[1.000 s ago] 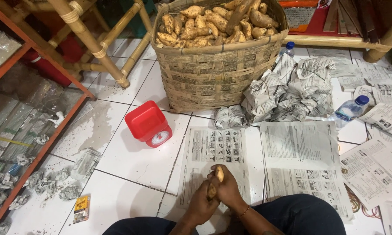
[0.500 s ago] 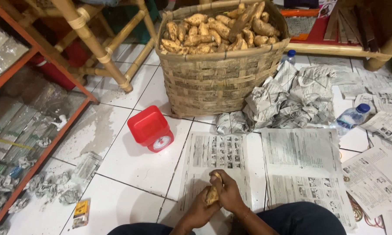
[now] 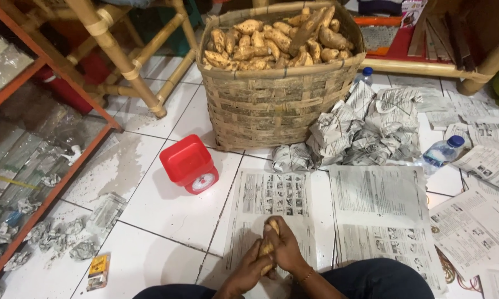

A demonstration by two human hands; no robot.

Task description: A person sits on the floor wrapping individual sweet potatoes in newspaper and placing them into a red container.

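Note:
Both my hands clasp one tan sweet potato (image 3: 270, 238) low in the view, over a flat newspaper sheet (image 3: 271, 199) on the white tiled floor. My left hand (image 3: 250, 271) grips its lower end and my right hand (image 3: 287, 249) wraps its upper side. Only the tuber's tip and a strip of its side show between my fingers. A big woven basket (image 3: 271, 105) heaped with more sweet potatoes (image 3: 271, 39) stands straight ahead.
A red kitchen scale (image 3: 189, 164) sits left of the sheet. Several newspaper-wrapped bundles (image 3: 360, 130) lie right of the basket, with loose sheets (image 3: 379, 216) and a plastic bottle (image 3: 440, 152). Bamboo chair legs (image 3: 122, 61) and an orange shelf (image 3: 44, 182) are on the left.
The view has shifted slightly, with the basket and scale sliding a little. My hands stay clasped on the sweet potato over the sheet, turning it slightly.

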